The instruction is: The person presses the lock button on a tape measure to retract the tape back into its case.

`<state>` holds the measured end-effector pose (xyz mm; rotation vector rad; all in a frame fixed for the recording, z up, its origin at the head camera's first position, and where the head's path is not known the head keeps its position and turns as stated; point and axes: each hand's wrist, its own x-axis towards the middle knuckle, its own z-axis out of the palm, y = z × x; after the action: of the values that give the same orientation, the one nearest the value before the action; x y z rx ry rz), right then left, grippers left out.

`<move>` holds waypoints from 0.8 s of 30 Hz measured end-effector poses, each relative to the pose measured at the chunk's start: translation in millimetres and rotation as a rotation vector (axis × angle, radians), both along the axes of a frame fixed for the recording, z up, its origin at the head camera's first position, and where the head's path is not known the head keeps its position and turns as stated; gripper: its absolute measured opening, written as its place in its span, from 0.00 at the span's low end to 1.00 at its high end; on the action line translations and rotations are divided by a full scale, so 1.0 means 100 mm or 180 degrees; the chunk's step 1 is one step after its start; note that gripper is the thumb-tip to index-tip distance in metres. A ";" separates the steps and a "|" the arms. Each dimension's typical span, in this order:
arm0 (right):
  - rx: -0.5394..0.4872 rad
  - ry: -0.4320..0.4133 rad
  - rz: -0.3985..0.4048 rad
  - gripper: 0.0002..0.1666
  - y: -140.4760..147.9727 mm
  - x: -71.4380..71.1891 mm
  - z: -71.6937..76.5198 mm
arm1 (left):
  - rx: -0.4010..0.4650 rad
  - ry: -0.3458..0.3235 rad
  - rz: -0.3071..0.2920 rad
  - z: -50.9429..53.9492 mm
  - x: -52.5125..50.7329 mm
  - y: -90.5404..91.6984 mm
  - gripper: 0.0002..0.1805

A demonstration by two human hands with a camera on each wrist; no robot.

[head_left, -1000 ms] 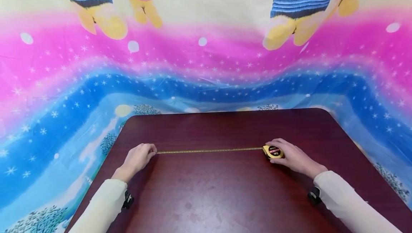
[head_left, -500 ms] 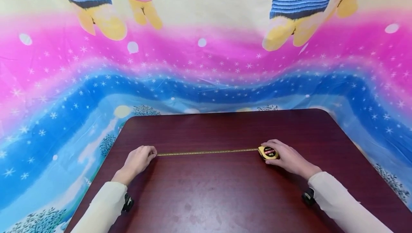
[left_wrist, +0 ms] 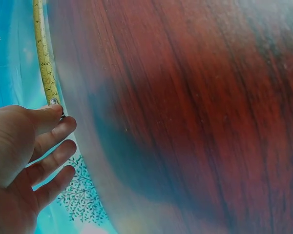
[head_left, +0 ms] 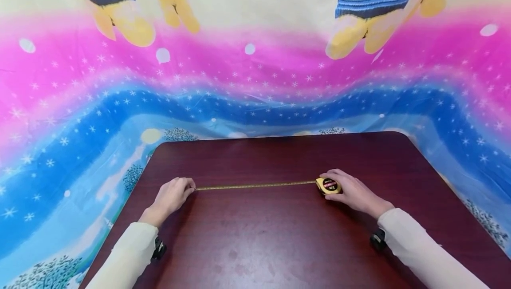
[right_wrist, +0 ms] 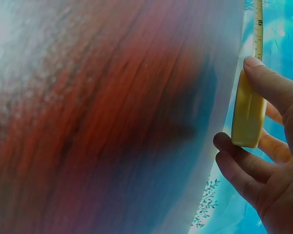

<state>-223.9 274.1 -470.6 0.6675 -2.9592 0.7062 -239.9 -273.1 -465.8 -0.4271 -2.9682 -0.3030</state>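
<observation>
A yellow tape measure case (head_left: 329, 186) with a dark round label is held by the right hand (head_left: 355, 192), thumb and fingers around its sides. From the case a yellow blade (head_left: 255, 185) runs nearly straight leftward to the left hand (head_left: 170, 198), which pinches its end. In the left wrist view, the thumb and index finger of the left hand (left_wrist: 29, 141) hold the blade (left_wrist: 45, 58) by its metal tip, the other fingers loosely bent. The right wrist view shows the case (right_wrist: 248, 111) edge-on in the right hand (right_wrist: 276, 141), with the thumb near where the blade (right_wrist: 258, 36) comes out.
A dark reddish-brown table (head_left: 247, 240) with rounded far corners lies beneath both hands. Around it hangs a pink and blue cloth (head_left: 247, 76) printed with snowflakes and bears. Dark devices are strapped at the left wrist (head_left: 159, 248) and the right wrist (head_left: 377, 239).
The right hand has moved left with the case, and the stretch of blade between the hands has become shorter. The left hand has stayed in nearly the same place, still pinching the blade's end.
</observation>
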 end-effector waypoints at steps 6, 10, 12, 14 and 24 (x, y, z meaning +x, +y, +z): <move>0.0030 -0.0010 -0.0009 0.37 -0.03 -0.02 0.03 | -0.0008 0.0008 -0.0041 0.03 -0.02 0.02 0.03; 0.0029 -0.0021 -0.0023 0.38 -0.03 -0.03 0.04 | -0.0004 0.0033 -0.0056 0.04 -0.05 0.04 0.03; 0.0028 -0.0023 -0.0031 0.38 -0.03 -0.04 0.04 | -0.0002 0.0043 -0.0058 0.05 -0.05 0.05 0.04; 0.0029 -0.0029 -0.0034 0.38 -0.03 -0.04 0.04 | 0.0005 0.0044 -0.0067 0.05 -0.05 0.06 0.03; 0.0052 -0.0025 -0.0061 0.37 -0.02 -0.03 0.03 | 0.0026 -0.0016 -0.0063 0.01 -0.05 0.10 0.03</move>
<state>-227.0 271.9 -467.4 0.6378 -2.9775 0.6854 -244.4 -263.1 -465.1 -0.4557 -2.9682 -0.3186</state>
